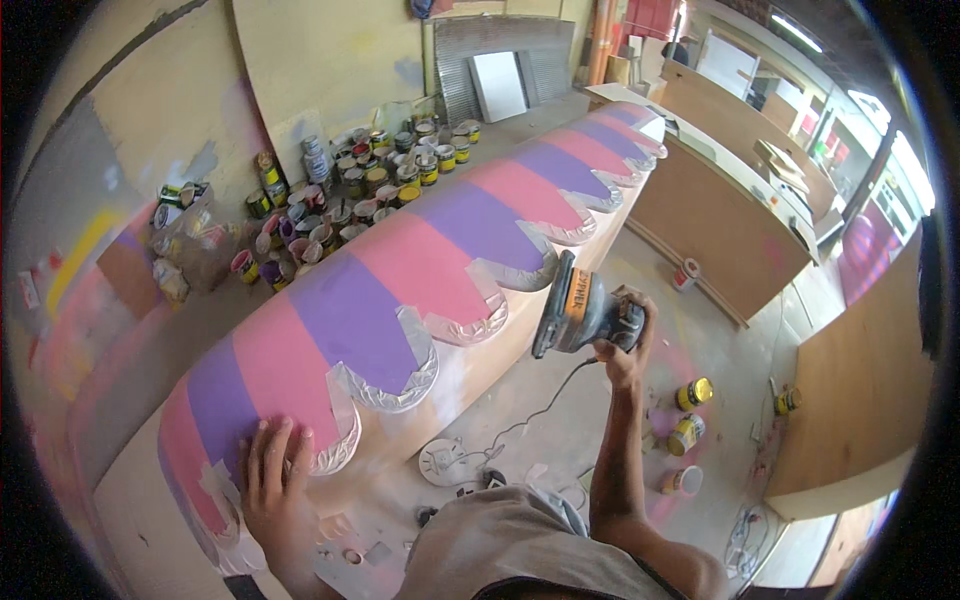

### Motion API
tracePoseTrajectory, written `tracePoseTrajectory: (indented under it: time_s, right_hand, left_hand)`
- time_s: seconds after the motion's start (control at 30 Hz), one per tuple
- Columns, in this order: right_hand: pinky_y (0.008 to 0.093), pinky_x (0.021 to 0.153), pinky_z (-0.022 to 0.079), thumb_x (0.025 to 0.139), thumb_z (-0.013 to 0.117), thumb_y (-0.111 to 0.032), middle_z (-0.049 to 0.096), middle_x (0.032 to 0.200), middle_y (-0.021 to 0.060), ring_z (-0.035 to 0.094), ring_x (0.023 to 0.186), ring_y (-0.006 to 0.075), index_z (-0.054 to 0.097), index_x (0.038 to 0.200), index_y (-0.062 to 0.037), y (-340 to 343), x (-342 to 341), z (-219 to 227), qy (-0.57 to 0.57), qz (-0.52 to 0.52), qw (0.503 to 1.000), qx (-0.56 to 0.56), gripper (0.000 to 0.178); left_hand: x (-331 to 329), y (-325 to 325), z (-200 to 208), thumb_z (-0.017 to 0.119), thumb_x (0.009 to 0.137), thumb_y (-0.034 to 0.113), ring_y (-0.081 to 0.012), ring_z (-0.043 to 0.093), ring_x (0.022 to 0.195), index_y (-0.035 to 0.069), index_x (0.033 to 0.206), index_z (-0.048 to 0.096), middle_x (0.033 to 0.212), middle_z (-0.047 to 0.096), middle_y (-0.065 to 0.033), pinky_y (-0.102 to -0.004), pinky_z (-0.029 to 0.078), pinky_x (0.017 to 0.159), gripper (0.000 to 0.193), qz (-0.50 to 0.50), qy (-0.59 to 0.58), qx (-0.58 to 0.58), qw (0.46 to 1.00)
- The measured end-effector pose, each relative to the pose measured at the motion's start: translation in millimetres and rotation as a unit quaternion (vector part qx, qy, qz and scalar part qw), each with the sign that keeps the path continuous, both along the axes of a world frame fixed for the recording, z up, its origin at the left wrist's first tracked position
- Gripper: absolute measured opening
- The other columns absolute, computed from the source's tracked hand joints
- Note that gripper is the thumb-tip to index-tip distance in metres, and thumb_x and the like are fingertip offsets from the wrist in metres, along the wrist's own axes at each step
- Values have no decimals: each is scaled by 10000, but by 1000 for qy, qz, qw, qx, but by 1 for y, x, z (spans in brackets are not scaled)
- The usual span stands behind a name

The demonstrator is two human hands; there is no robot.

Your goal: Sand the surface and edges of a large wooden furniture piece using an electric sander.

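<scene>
The right fingers (640,318) are clenched around a sander (580,312) at centre frame; the left hand (272,478), fingers spread flat, is pressed on the striped panel (420,265) at lower left.

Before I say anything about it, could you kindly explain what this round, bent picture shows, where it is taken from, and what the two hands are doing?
There is no machine here: a person works with two bare hands. The single picture comes from a wide fisheye camera worn on the person's head and looking down, which is why straight edges bend. The left hand lies flat on a long curved panel painted in pink and purple bands, with masking tape along scalloped edges. The right hand has its grip closed on a corded electric sander, held at the panel's bare side. Many paint cans stand beyond the panel, and a few yellow cans sit on the dusty floor.
</scene>
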State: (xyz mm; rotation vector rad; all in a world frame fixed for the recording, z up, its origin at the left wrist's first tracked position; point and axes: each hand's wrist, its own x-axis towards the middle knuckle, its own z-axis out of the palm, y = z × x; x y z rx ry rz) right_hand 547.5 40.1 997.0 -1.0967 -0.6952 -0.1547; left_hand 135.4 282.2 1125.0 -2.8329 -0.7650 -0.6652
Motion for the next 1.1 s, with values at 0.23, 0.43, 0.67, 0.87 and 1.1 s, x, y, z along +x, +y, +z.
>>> tracePoseTrajectory:
  time_s: [0.23,0.43,0.67,0.87,1.1]
  right_hand:
    - [339,876,502,590,753,-94,504,1259,122,537,1095,231,475,1334,-107,7,-30,-2,-145,-128,979,-72,794]
    - [343,917,491,614,749,-73,491,1305,112,524,1146,232,444,1363,-115,19,-29,1,30,-136,990,-28,810]
    - [384,1027,433,636,799,-77,464,1317,117,492,1186,244,441,1365,-116,29,-31,-24,-53,-131,990,25,814]
    - [405,1043,423,627,754,-49,459,1338,123,471,1226,253,451,1344,-121,36,-26,-16,55,-158,984,65,782]
    - [409,1031,430,637,740,-28,459,1331,130,482,1207,266,446,1347,-121,35,-37,-36,-74,-170,982,42,774]
  left_hand:
    - [-4,2,0,526,885,139,-379,573,1287,143,1264,690,1367,612,-95,-568,434,1110,413,-10,-10,2,1000]
    - [-4,2,2,531,894,137,-379,569,1294,155,1263,694,1377,607,-89,-576,437,1107,403,-8,-12,-18,1000]
    - [-7,2,15,450,935,45,-283,509,1389,209,1417,604,1502,549,-25,-470,370,1195,532,-16,44,15,999]
    - [-6,8,0,607,880,132,-405,540,1315,128,1327,642,1405,578,-114,-592,410,1125,449,-19,18,-19,999]
    - [-6,0,15,456,940,39,-284,528,1371,216,1407,616,1492,557,-29,-455,382,1187,524,-17,29,13,999]
